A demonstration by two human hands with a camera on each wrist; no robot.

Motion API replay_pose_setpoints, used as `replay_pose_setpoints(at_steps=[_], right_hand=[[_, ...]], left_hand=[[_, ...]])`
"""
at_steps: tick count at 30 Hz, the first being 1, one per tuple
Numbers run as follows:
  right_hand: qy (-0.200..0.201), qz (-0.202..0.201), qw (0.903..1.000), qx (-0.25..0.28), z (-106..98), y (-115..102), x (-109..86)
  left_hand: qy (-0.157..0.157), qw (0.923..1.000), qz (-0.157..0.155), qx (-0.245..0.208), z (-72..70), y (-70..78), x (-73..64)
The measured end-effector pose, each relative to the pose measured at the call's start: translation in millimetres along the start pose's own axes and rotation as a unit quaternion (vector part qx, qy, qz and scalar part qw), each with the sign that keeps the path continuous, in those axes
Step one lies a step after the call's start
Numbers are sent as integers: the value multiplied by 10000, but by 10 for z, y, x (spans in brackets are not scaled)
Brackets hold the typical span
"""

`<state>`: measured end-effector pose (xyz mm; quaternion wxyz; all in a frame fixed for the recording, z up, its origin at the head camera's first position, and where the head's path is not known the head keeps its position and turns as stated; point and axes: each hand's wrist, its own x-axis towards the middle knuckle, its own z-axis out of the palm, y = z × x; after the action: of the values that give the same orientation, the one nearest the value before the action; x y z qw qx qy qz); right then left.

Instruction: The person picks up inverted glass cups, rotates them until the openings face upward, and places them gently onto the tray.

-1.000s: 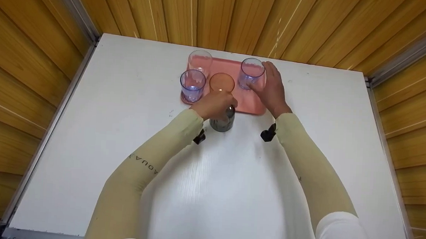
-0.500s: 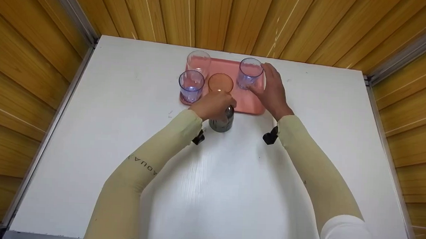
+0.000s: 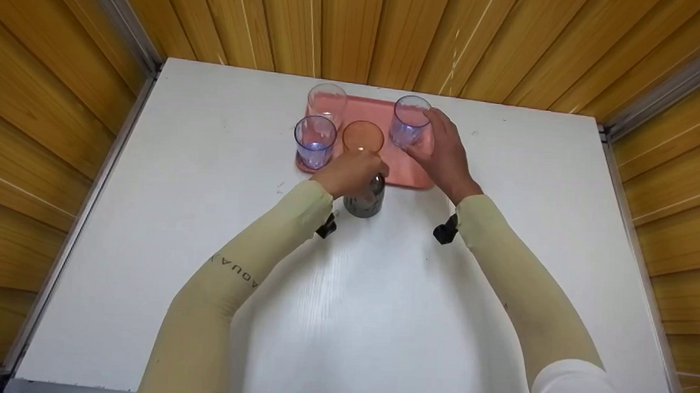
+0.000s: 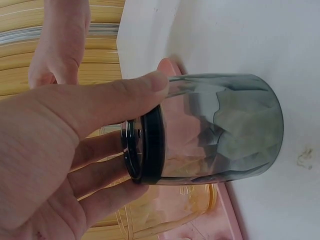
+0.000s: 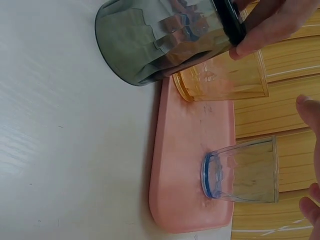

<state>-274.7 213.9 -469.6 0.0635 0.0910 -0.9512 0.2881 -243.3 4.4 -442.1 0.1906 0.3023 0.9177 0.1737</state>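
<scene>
My left hand (image 3: 351, 171) grips a smoky grey tumbler (image 3: 364, 208) by its dark-ringed end. In the left wrist view the thumb and fingers lie on opposite sides of that ring, and the tumbler (image 4: 225, 130) is upside down, its wide end toward the table. My right hand (image 3: 448, 160) is beside a blue-tinted tumbler (image 3: 410, 129) that stands upright on the pink tray (image 3: 411, 173). Its fingers are spread around the right side; the right wrist view shows a gap between fingers and tumbler (image 5: 245, 172). An amber tumbler (image 3: 363, 136) stands just behind my left hand, partly hidden.
On the tray's left part stand another blue-tinted tumbler (image 3: 314, 150) and a clear tumbler (image 3: 327, 102) behind it. The tray lies near the far edge of the white table (image 3: 344, 316). Wood-patterned panels (image 3: 353, 29) rise behind and at both sides.
My right hand has drawn slightly back toward me, its fingertips lower along the blue-tinted tumbler's rim in the head view. My left hand and the grey tumbler have stayed in place.
</scene>
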Motion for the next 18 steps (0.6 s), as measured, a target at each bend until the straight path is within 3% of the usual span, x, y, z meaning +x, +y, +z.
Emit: replay_pose_setpoints(at_steps=[18], right_hand=[[-36,-254,9997,8,-6,-14,-99]], left_hand=[[-2,10000,21,97,16,-1,-1]])
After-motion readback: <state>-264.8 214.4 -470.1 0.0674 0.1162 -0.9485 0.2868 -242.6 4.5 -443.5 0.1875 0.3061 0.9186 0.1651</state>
